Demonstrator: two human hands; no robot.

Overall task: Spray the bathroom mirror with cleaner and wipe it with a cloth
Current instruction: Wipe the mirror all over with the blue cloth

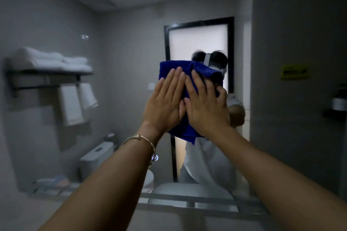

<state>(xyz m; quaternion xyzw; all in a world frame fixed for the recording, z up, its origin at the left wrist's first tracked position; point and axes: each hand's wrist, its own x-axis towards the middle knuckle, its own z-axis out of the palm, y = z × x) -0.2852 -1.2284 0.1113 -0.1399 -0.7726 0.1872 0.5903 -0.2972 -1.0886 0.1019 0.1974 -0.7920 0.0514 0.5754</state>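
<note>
A dark blue cloth [174, 65] is pressed flat against the bathroom mirror [122, 52], which fills most of the view. My left hand [165, 103] lies on the cloth with straight fingers pointing up. My right hand [204, 107] presses beside it, fingers spread over the cloth and the thumb at its right edge. The cloth's lower corner [189, 137] hangs below my palms. No spray bottle is in view.
The mirror reflects a towel rack [47, 73] with folded white towels, a toilet [97, 157], a frosted door [199, 37] and a person in white. A grey wall with a yellow sign [294, 72] stands right. A ledge [197, 200] runs below the mirror.
</note>
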